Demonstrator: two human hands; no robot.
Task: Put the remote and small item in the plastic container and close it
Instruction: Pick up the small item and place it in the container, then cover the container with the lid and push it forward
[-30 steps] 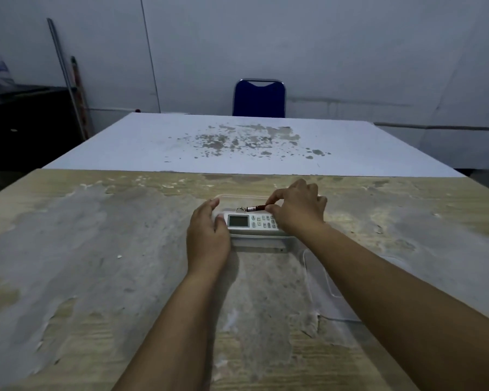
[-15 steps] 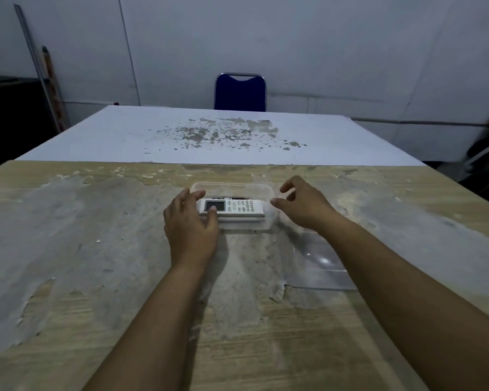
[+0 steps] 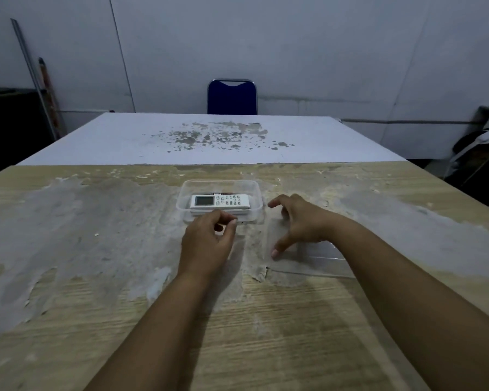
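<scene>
A white remote (image 3: 220,201) lies flat inside the clear plastic container (image 3: 254,190) at the middle of the wooden table. A small dark item (image 3: 226,193) shows just behind the remote, mostly hidden. My left hand (image 3: 208,242) hovers in front of the container, fingers loosely curled, holding nothing. My right hand (image 3: 297,221) is spread open to the right of the container, thumb tip resting on the clear lid (image 3: 311,263) that lies flat on the table.
The worn wooden table (image 3: 96,249) joins a white table (image 3: 209,136) behind it. A blue chair (image 3: 232,97) stands at the far side. Poles (image 3: 34,77) lean at the left wall, and dark clutter (image 3: 480,148) sits at the right.
My right hand set the small item in the container, then moved right and down onto the lid. My left hand let go of the remote and drew back toward me.
</scene>
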